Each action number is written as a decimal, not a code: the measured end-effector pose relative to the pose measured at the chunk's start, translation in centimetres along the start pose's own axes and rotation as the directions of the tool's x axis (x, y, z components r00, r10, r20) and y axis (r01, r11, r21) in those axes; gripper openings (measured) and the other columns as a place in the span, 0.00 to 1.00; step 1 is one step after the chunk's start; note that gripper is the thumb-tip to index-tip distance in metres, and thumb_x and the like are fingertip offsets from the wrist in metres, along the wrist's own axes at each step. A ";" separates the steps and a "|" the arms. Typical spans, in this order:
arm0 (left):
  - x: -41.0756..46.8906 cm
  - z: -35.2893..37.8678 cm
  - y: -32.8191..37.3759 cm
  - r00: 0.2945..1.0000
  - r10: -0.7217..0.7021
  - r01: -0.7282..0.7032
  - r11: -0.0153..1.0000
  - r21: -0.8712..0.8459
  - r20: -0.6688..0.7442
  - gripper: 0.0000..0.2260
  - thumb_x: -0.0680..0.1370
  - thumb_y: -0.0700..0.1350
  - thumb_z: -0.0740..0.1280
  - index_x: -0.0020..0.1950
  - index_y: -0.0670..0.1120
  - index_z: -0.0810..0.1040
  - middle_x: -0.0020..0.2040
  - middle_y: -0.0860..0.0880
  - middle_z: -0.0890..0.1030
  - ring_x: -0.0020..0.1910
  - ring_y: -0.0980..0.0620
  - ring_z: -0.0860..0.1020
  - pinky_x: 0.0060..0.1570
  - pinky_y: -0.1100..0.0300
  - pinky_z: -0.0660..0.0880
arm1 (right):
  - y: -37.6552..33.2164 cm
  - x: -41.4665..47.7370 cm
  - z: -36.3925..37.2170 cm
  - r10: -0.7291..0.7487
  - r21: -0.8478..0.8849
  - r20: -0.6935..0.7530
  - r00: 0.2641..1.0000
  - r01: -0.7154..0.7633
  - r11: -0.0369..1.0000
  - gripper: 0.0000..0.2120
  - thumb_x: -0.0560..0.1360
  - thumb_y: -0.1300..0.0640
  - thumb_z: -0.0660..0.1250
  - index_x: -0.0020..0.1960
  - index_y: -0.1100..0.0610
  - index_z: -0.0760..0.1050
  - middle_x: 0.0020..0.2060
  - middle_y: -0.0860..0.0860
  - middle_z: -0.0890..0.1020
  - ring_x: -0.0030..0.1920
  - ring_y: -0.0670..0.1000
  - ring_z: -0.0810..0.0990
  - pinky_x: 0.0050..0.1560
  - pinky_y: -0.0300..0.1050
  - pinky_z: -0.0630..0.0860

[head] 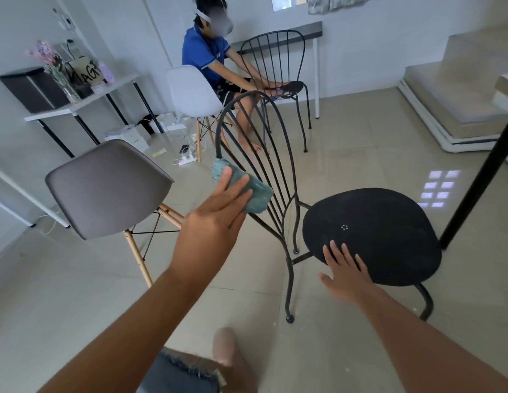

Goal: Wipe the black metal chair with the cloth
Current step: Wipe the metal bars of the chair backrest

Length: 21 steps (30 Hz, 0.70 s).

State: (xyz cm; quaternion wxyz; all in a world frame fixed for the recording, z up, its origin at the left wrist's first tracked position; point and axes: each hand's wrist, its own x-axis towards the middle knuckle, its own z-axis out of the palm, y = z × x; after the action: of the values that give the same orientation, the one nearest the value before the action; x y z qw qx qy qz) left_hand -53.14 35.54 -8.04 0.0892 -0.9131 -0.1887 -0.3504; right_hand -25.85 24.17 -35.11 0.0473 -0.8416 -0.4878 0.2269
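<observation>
Left hand (216,219) pressing soft cloth (241,188) to chair (371,236) backrest. Right hand (346,268) spread flat on seat. Likely rigid, light; best steadied there.

grey chair (105,185) | white chair (190,92) | seated person (210,55) | side table (85,100)

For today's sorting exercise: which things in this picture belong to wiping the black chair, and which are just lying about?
Belong to the job:
black metal chair
green cloth, held in the left hand
right hand, resting on the seat

Just lying about:
grey chair
white chair
second black chair
power strip
</observation>
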 end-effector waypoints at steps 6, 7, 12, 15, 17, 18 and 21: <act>-0.7 -0.1 0.5 0.981 0.134 -0.158 0.972 0.174 0.144 0.21 0.77 0.38 0.81 0.71 0.44 0.85 0.75 0.47 0.82 0.80 0.45 0.74 0.65 0.45 0.85 | 0.1 0.1 0.0 -0.012 -0.012 0.008 1.000 0.012 1.000 0.38 0.88 0.39 0.50 0.86 0.47 0.30 0.85 0.46 0.29 0.86 0.52 0.30 0.86 0.59 0.37; -0.7 0.0 0.6 0.976 0.146 -0.177 0.965 0.194 0.163 0.21 0.78 0.37 0.80 0.71 0.44 0.85 0.75 0.47 0.82 0.80 0.45 0.74 0.67 0.45 0.83 | 0.1 0.1 0.1 -0.010 -0.015 0.006 1.000 0.010 1.000 0.38 0.88 0.39 0.50 0.86 0.47 0.30 0.85 0.47 0.28 0.86 0.52 0.30 0.86 0.59 0.37; -1.1 0.6 1.7 0.933 0.171 -0.263 0.924 0.277 0.318 0.25 0.75 0.37 0.79 0.72 0.43 0.84 0.74 0.45 0.82 0.79 0.44 0.75 0.73 0.47 0.77 | 0.2 0.1 0.5 -0.010 -0.027 -0.013 1.000 0.010 1.000 0.38 0.87 0.40 0.50 0.86 0.47 0.29 0.84 0.46 0.27 0.85 0.52 0.29 0.86 0.59 0.36; -2.0 2.0 2.5 0.894 0.152 -0.286 0.918 0.276 0.421 0.29 0.70 0.35 0.82 0.71 0.41 0.84 0.74 0.42 0.82 0.78 0.42 0.77 0.70 0.44 0.81 | 0.2 0.0 0.6 -0.023 -0.037 -0.037 0.999 0.022 0.999 0.37 0.88 0.42 0.50 0.86 0.47 0.29 0.85 0.47 0.28 0.86 0.53 0.30 0.87 0.60 0.38; -2.6 3.3 2.9 0.854 0.136 -0.308 0.910 0.277 0.501 0.32 0.66 0.35 0.85 0.70 0.40 0.84 0.72 0.41 0.83 0.76 0.42 0.78 0.70 0.44 0.78 | 0.2 -0.1 0.6 -0.027 -0.042 -0.052 0.998 0.025 0.999 0.37 0.88 0.44 0.51 0.86 0.47 0.29 0.85 0.47 0.29 0.86 0.53 0.31 0.87 0.60 0.39; -2.7 4.0 3.2 0.835 0.130 -0.317 0.908 0.274 0.535 0.32 0.66 0.35 0.85 0.70 0.40 0.84 0.73 0.41 0.83 0.77 0.42 0.78 0.71 0.45 0.76 | 0.2 -0.1 0.7 -0.027 -0.045 -0.057 0.998 0.024 0.999 0.38 0.88 0.44 0.51 0.86 0.47 0.29 0.85 0.47 0.29 0.86 0.53 0.31 0.87 0.60 0.39; -3.2 6.4 3.9 0.783 0.130 -0.329 0.916 0.228 0.608 0.33 0.79 0.36 0.76 0.83 0.41 0.70 0.84 0.42 0.69 0.86 0.44 0.63 0.81 0.44 0.70 | 0.1 -0.2 0.7 -0.024 -0.058 -0.062 0.998 0.021 0.998 0.38 0.88 0.43 0.52 0.86 0.46 0.29 0.86 0.47 0.30 0.86 0.52 0.31 0.87 0.60 0.40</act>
State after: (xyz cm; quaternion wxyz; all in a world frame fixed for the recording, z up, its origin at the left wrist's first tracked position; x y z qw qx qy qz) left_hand -49.84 32.97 -15.05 0.2178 -0.9648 -0.1473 -0.0052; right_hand -26.11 23.86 -35.71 0.0407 -0.8437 -0.5019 0.1858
